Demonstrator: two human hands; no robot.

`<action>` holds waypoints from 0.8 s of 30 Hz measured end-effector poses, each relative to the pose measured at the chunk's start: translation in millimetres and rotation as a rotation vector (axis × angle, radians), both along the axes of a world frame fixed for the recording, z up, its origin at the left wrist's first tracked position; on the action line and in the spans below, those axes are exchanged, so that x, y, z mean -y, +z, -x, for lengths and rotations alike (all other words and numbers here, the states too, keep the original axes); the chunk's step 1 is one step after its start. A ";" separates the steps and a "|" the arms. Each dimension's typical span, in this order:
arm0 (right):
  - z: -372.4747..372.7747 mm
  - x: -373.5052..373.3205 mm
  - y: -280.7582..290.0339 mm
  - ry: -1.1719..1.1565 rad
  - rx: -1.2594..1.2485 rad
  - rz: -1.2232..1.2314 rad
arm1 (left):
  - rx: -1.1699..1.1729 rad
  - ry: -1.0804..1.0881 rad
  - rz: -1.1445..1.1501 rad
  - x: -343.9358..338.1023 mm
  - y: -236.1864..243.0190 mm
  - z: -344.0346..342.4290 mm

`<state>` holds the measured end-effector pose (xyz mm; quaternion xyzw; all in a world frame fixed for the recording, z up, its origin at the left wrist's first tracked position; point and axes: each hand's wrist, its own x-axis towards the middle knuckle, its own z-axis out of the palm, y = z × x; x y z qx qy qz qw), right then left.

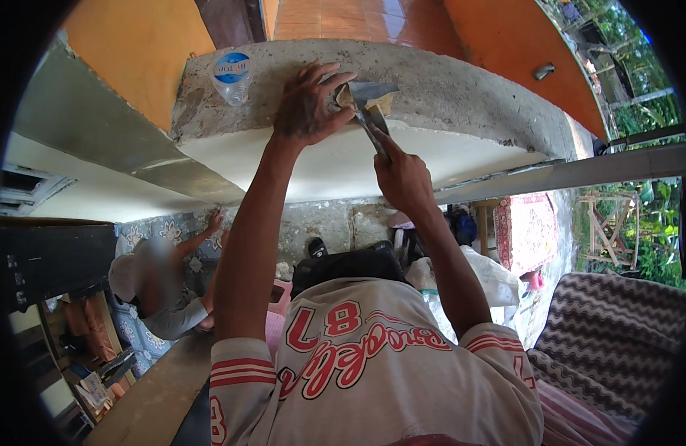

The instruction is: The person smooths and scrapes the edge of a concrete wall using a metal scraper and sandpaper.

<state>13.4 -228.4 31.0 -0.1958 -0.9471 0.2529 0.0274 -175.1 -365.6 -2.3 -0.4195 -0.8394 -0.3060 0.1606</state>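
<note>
My right hand point(404, 175) is wrapped round the handle of a wide-bladed scraper point(371, 91), a grey metal blade held over the rough concrete ledge point(447, 89). Beside the blade shows a tan, papery-looking piece point(386, 104); what it is I cannot make out. To the left of the scraper, my left hand point(309, 105) rests on the ledge with its fingers spread. Its thumb and forefinger come close to the blade and the tan piece; whether they touch is unclear. A clear plastic cup point(233, 91) with a blue lid lies further left on the ledge.
Orange walls point(138, 52) flank a tiled floor beyond the ledge. A smooth white wall face point(313, 163) drops below it. At the lower left a person point(161, 286) in a cap sits near a dark cabinet point(49, 256). A patterned striped cloth point(618, 342) lies at the right.
</note>
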 end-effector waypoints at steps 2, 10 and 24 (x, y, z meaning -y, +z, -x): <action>5.1 -17.4 -1.4 -0.009 0.022 0.019 | -0.018 -0.016 0.021 2.7 -0.3 0.6; -21.8 -65.1 -19.3 -0.280 -0.089 0.244 | 0.032 -0.034 0.184 -0.9 -0.1 0.6; 29.3 -21.3 3.6 -0.027 0.052 -0.007 | -0.146 0.185 0.188 -11.1 -17.6 1.6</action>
